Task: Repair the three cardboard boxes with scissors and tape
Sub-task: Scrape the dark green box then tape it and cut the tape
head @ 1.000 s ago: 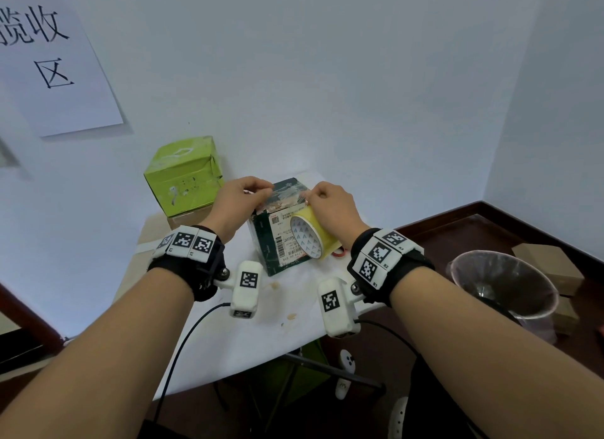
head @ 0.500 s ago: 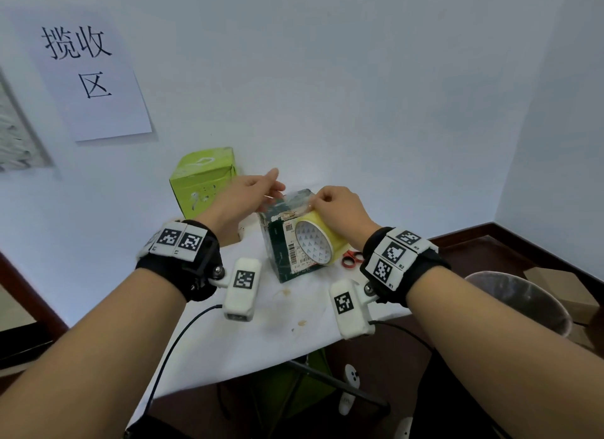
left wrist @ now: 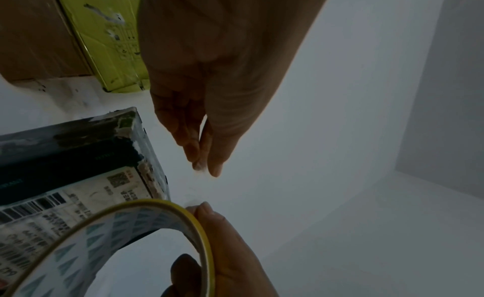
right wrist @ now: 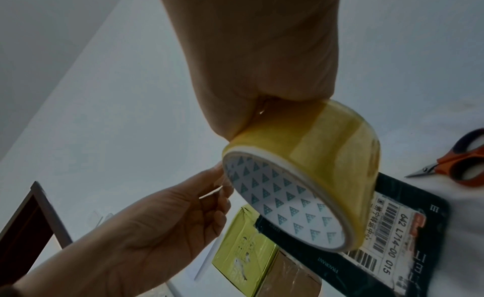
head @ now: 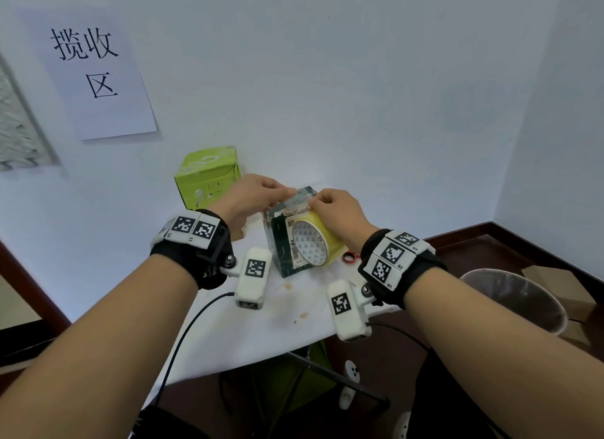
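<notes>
Right hand (head: 340, 210) fingers curl round the tape roll (head: 315, 244); left hand (head: 251, 195) fingers pinch its free end above the dark box (head: 284, 259); scissors (right wrist: 461, 162) untouched; taping barely begun.

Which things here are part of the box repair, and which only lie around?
Part of the job:
- dark green box
- tape roll, held by right hand
- tape end, pinched by left hand
- scissors
- light green box
- brown box

Only lying around:
- wall sign
- bin
</notes>
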Action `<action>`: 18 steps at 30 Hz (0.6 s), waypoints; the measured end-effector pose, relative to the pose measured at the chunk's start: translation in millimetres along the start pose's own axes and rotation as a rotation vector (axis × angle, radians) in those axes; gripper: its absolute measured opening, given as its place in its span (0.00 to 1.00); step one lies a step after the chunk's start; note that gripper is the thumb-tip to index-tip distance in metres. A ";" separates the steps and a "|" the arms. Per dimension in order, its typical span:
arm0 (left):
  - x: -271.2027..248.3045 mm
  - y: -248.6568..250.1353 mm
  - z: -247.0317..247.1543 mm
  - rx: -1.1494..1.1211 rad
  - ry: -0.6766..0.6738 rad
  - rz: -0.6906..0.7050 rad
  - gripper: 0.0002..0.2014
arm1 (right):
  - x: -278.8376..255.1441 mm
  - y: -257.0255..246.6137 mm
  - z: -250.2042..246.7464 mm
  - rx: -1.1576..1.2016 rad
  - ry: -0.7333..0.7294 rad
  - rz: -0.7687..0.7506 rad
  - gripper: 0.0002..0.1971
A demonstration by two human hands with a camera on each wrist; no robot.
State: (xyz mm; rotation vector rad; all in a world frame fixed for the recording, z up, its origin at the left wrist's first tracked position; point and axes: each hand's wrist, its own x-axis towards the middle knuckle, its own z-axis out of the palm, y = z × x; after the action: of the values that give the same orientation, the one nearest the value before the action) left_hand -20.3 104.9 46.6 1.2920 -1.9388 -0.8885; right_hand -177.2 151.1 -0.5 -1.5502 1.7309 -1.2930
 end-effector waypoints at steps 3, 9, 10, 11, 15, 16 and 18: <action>-1.0 1.1 2.2 -0.010 0.000 0.015 0.07 | -0.7 1.0 -0.8 0.005 -0.001 0.017 0.13; 6.1 -6.6 12.0 0.052 0.077 0.064 0.06 | -1.5 -6.9 -3.5 -0.091 -0.106 0.128 0.21; 6.9 -6.7 12.9 0.076 0.095 0.070 0.07 | -2.1 -8.2 -5.5 -0.071 -0.122 0.168 0.21; 7.4 -6.3 13.3 0.109 0.106 0.075 0.08 | -2.0 -8.3 -7.7 -0.034 -0.140 0.206 0.23; 9.0 -5.7 13.2 0.247 0.106 0.109 0.09 | -5.5 -9.4 -12.6 0.146 -0.300 0.323 0.28; 9.2 -6.0 12.6 0.253 0.096 0.106 0.09 | -7.8 -10.1 -12.7 0.222 -0.346 0.335 0.23; 10.3 -8.5 10.6 0.192 0.049 0.090 0.09 | -11.3 -10.1 -13.0 0.364 -0.410 0.343 0.12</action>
State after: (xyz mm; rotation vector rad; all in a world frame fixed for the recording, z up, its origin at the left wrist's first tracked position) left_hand -27.8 94.7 35.1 1.3095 -2.0655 -0.6332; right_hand -180.4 166.8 11.4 -1.1501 1.3391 -0.9688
